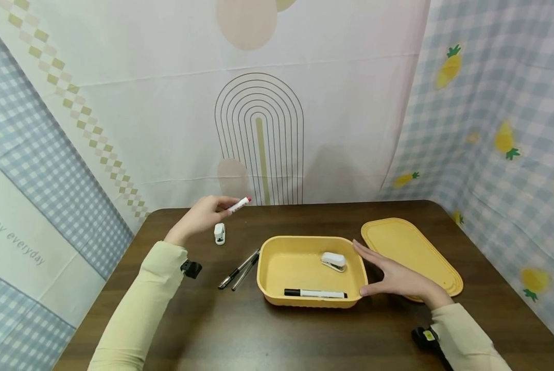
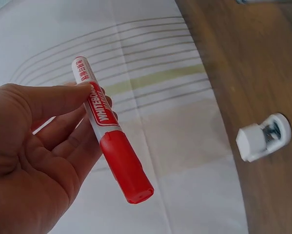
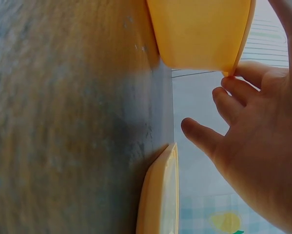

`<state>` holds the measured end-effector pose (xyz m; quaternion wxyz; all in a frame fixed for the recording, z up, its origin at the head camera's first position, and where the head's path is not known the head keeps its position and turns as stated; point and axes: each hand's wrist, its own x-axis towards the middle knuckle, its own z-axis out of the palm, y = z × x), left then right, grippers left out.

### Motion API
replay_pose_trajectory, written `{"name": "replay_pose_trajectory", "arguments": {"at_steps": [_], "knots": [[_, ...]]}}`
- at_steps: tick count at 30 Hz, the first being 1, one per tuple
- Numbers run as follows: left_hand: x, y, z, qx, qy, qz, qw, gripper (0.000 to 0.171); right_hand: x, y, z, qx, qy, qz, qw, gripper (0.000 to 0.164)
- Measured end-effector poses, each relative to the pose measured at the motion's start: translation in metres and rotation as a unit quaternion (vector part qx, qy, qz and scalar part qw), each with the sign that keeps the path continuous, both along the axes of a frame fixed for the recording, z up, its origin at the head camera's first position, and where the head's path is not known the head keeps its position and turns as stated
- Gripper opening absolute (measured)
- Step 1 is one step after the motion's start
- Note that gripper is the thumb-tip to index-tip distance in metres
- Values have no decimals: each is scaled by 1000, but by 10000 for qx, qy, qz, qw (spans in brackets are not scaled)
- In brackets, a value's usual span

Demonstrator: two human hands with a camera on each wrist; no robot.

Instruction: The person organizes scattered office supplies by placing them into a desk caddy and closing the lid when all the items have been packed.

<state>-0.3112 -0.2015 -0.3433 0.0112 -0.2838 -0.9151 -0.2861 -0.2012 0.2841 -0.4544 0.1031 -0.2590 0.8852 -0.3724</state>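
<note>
My left hand [image 1: 205,213] is raised over the far left of the table. It pinches a whiteboard marker [image 2: 117,151] with a red cap and white barrel between thumb and fingers. Below that hand, a small white stapler [image 1: 219,233] stands on the table. Against the right end of a yellow plastic box [image 1: 300,239] rests my right hand [image 1: 397,274], thumb and fingers spread and fairly straight along its rim. Inside the box are another white stapler [image 1: 334,260] and a black-capped marker [image 1: 321,293] lying along the near wall.
Several pens [image 1: 240,270] lie on the brown table [image 1: 212,330] left of the box, some reaching its wall. A yellow lid [image 1: 411,252] lies flat to the right, partly behind the right hand. Patterned cloth [image 1: 342,103] hangs along the table's back and sides.
</note>
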Motion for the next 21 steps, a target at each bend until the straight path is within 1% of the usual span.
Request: {"name": "replay_pose_trajectory", "arguments": {"at_steps": [4, 9, 15, 21], "knots": [[-4, 14, 7, 18, 140, -82, 9999, 36, 0, -1, 0, 34, 29, -10, 10000, 105], [-5, 31, 17, 15, 80, -204, 9998, 37, 0, -1, 0, 43, 33, 0, 10000, 106], [-9, 51, 24, 118, 168, -329, 9992, 36, 0, -1, -1, 17, 44, -3, 10000, 106], [-11, 70, 30, 184, 142, -524, 9984, 35, -1, 0, -2, 68, 111, 18, 9999, 106]]}}
